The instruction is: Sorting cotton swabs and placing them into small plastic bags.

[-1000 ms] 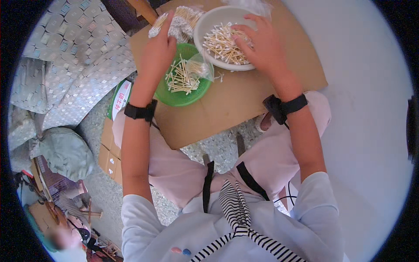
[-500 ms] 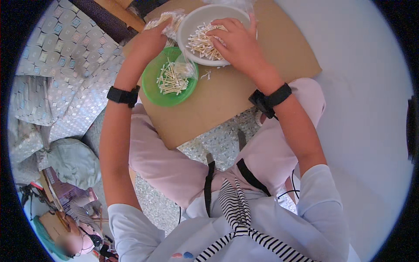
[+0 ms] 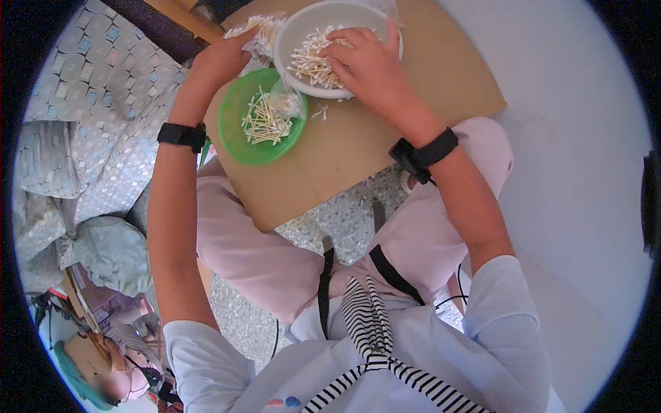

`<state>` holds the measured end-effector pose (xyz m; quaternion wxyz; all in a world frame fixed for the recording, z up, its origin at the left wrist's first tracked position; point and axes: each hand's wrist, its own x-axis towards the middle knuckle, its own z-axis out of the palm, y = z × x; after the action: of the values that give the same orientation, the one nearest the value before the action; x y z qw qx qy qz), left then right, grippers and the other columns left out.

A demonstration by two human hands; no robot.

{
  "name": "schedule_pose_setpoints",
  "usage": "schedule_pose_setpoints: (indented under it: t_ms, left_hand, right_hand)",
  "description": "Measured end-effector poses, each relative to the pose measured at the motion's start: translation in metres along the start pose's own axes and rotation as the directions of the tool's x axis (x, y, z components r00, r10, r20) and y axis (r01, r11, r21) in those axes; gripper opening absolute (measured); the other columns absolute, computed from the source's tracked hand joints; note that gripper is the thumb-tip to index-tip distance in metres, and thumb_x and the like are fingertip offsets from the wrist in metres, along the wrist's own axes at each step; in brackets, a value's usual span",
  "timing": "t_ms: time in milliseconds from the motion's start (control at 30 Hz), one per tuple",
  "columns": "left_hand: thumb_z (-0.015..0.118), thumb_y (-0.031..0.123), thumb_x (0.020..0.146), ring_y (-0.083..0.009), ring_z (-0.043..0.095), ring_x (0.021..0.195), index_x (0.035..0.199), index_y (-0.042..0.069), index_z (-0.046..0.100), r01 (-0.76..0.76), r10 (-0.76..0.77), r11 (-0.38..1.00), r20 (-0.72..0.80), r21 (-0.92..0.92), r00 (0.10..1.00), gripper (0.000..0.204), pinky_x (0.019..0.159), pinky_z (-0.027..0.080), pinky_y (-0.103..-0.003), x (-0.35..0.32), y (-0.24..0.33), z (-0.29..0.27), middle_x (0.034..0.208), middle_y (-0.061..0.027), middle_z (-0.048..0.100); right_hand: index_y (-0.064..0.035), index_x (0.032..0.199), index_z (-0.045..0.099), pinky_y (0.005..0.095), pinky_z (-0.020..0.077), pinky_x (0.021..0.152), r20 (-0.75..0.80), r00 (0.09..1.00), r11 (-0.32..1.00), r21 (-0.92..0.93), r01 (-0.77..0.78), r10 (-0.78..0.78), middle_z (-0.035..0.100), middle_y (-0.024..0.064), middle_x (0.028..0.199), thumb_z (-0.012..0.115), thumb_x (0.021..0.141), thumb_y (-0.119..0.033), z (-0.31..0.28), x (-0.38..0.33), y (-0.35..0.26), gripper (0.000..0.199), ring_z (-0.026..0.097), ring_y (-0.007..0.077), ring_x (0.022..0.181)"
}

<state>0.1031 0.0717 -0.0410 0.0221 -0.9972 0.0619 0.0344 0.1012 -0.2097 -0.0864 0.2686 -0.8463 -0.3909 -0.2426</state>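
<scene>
My right hand (image 3: 375, 69) reaches into a white bowl (image 3: 286, 65) with its fingers spread, the fingertips and thumb on a heap of loose cotton swabs (image 3: 311, 63). Left of the bowl, my left hand (image 3: 219, 62) is at a clear plastic bag of cotton swabs (image 3: 265, 34); its index finger and thumb are apart, the other fingers partly hidden. Nearer to me, a green plastic basket (image 3: 233, 141) holds more cotton swabs (image 3: 265, 122) and a small crumpled clear bag (image 3: 287, 103).
Everything stands on a brown board (image 3: 330, 168) across my knees. A few stray swabs (image 3: 321, 112) lie beside the basket. A pale wall (image 3: 571, 172) rises at the right. At left are patterned cloth (image 3: 103, 89), a grey-green bundle (image 3: 113, 251) and, farther off, another person (image 3: 134, 375).
My left hand has drawn a little to the left, its finger and thumb now farther apart. My right hand stays over the swabs in the bowl. The whole view has shifted slightly.
</scene>
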Motion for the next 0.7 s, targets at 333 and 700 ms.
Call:
schedule_pose_setpoints:
  t_ms: [333,700]
  left_hand:
    - [0.053,0.018,0.085,-0.04,0.063,0.091,0.143,0.027,0.034,-0.032,0.032,0.998,-0.007,-0.055,0.999,0.062,0.082,0.05,-0.048,0.004,0.002,0.019,0.104,-0.0238,0.063]
    - [0.055,0.022,0.085,-0.0387,0.063,0.096,0.143,0.027,0.035,0.065,-0.057,0.996,0.118,-0.064,0.991,0.062,0.084,0.049,-0.047,0.001,0.01,0.029,0.104,-0.025,0.064]
  right_hand:
    - [-0.0136,0.104,0.068,0.0623,0.0103,0.108,0.04,0.997,0.994,-0.086,-0.067,0.071,0.062,-0.0007,0.11,0.058,0.088,-0.024,0.0,0.0,0.005,0.022,0.053,0.0184,0.11]
    - [-0.0158,0.096,0.072,0.0675,0.0093,0.106,0.047,0.995,0.995,-0.056,-0.087,0.089,0.062,0.0009,0.112,0.056,0.086,-0.026,0.002,0.003,0.007,0.021,0.054,0.02,0.111]
